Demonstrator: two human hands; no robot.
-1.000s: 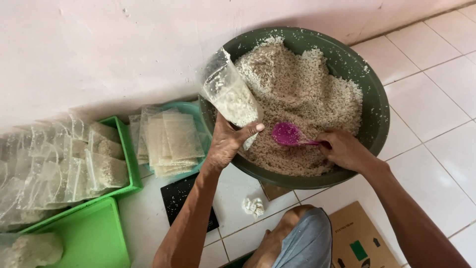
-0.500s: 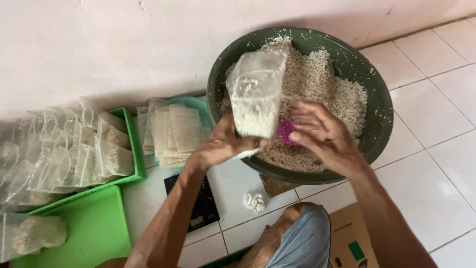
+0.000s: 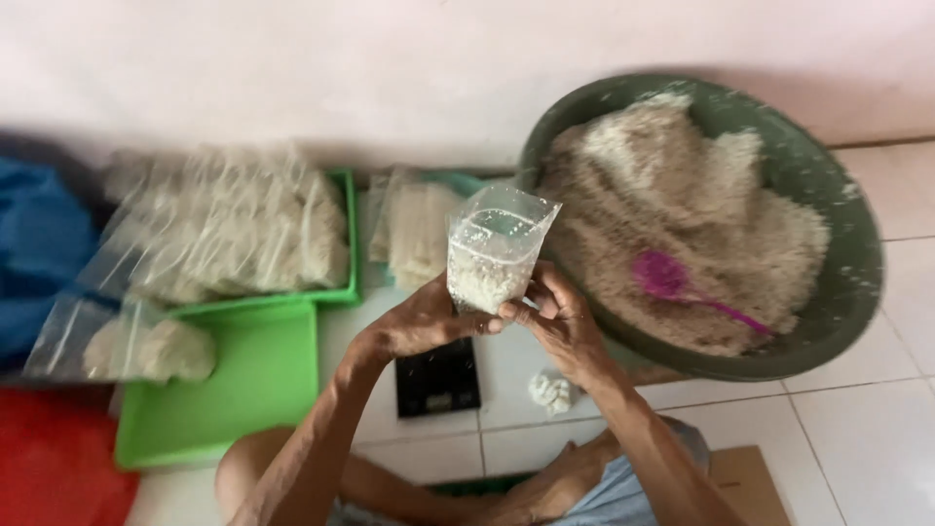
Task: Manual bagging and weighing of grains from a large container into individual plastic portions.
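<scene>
In the head view, the left hand (image 3: 421, 321) and the right hand (image 3: 557, 321) are both gripping a clear plastic bag (image 3: 495, 248), holding it upright between them above the tiled floor (image 3: 857, 438). The fingers of each hand are curling around the bag's lower part, the left from its left side, the right from its right side and front. The bag is standing open at the top and is carrying white grainy stuff in its lower half.

Just to the right of the bag, a big dark green basin (image 3: 838, 292) is sitting on the floor, heaped with the same pale grains. A purple scoop (image 3: 672, 282) is lying on the heap, apart from both hands.

Below the hands, a small black scale (image 3: 438, 378) is resting on the floor, and a crumpled white lump (image 3: 552, 392) is lying just beside it.

To the left, a green tray (image 3: 243, 380) is lying flat, and filled clear bags (image 3: 234, 229) are piling up in another green tray behind it. A stack of flat, unfilled bags (image 3: 414, 229) is sitting between those and the basin.
</scene>
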